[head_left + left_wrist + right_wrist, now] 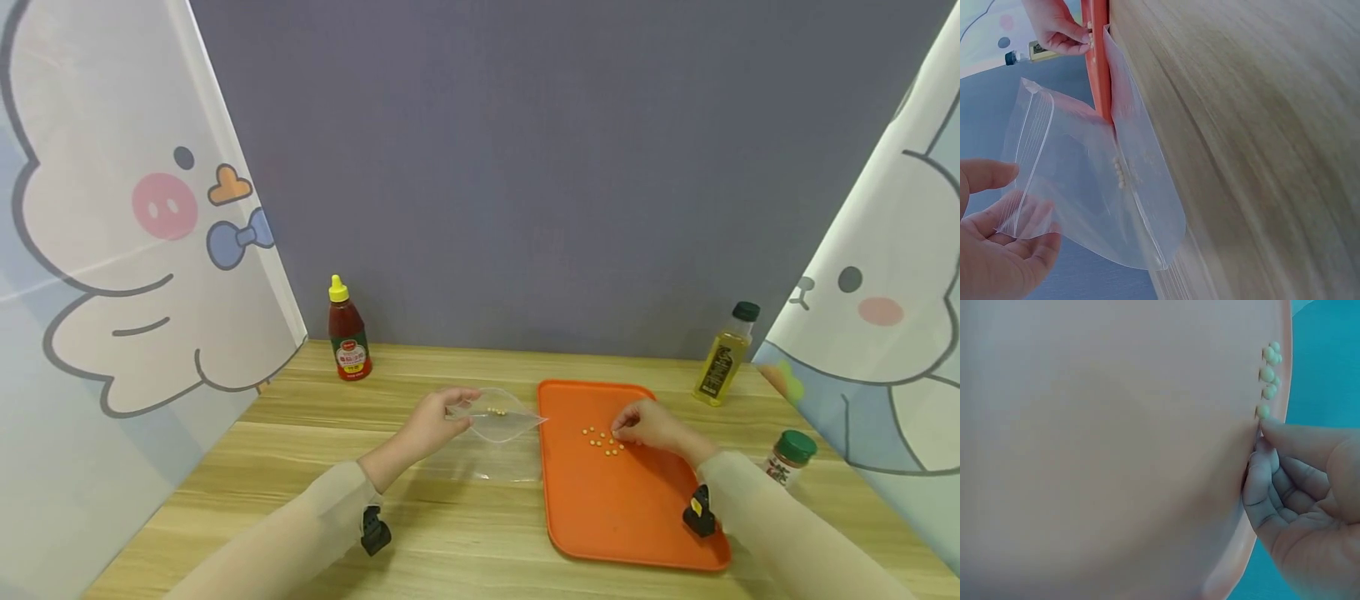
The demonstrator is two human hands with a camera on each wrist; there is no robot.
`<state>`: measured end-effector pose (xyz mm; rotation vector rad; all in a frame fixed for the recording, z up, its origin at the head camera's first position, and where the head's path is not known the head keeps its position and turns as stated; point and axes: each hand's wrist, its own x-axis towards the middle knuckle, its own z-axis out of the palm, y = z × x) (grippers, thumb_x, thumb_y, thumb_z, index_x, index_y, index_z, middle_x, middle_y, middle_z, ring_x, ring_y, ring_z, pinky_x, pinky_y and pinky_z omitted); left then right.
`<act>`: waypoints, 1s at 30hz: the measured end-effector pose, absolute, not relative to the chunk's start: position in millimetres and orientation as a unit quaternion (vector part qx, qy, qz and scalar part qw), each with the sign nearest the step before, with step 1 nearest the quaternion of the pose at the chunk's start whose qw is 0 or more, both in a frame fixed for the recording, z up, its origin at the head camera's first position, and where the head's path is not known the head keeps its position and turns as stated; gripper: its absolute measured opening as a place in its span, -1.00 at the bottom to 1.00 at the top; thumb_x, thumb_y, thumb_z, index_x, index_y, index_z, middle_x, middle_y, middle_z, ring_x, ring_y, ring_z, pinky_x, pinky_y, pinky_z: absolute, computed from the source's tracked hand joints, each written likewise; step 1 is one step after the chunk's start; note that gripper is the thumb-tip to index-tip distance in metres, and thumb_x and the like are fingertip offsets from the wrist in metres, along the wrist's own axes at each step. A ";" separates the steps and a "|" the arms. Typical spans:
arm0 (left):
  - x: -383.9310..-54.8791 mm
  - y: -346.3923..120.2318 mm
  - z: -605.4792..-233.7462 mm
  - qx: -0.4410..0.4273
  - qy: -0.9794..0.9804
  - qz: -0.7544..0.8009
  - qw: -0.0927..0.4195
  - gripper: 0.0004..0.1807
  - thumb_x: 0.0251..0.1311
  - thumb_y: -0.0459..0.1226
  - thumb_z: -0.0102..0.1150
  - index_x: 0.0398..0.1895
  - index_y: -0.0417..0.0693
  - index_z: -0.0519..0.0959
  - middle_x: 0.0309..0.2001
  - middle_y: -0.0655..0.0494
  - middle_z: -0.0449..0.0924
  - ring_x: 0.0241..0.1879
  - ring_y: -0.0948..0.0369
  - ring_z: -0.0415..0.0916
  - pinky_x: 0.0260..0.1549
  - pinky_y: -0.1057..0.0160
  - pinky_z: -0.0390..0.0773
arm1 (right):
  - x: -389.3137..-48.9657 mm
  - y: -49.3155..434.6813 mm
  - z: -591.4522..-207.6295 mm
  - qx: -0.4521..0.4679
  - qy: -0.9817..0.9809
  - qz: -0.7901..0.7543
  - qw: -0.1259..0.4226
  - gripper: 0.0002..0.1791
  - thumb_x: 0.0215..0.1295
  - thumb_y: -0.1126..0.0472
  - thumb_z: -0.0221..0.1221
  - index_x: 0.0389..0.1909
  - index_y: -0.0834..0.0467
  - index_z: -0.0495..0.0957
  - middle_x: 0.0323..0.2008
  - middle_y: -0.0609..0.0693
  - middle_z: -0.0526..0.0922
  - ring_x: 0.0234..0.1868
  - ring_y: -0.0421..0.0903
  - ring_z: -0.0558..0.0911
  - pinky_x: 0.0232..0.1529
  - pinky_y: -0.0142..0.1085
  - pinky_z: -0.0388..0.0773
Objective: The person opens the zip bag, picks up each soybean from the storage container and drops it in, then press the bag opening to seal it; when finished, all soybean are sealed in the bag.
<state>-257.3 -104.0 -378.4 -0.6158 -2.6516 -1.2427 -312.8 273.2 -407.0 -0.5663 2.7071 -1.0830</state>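
My left hand (444, 414) holds a clear zip bag (1079, 162) by its mouth, thumb on one side and fingers on the other, and the mouth gapes. Several soybeans (1119, 173) lie low inside it. On the orange tray (615, 517), my right hand (651, 427) has thumb and index fingertips brought together at a soybean (1263, 412), with the other fingers curled under. More loose soybeans (597, 442) are scattered on the tray beside these fingertips. The bag's lower part rests on the wooden table, left of the tray.
A ketchup bottle (349, 337) with a yellow cap stands at the back left. At the back right is an oil bottle (723, 358). A green-lidded spice jar (791, 457) stands right of the tray, partly behind the right sleeve. A grey panel (495, 183) closes off the table's back.
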 end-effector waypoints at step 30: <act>-258.1 -102.0 -380.3 -0.194 -0.883 -0.420 0.076 -0.57 0.20 -0.41 0.23 0.17 -0.12 0.54 0.14 0.00 0.59 0.07 0.04 0.52 0.05 0.02 0.50 | -312.5 221.1 -364.7 -0.195 0.891 -0.410 0.012 -0.80 0.35 0.17 0.19 -0.15 0.22 0.62 -0.24 0.20 0.68 -0.21 0.17 0.63 -0.18 0.02 0.61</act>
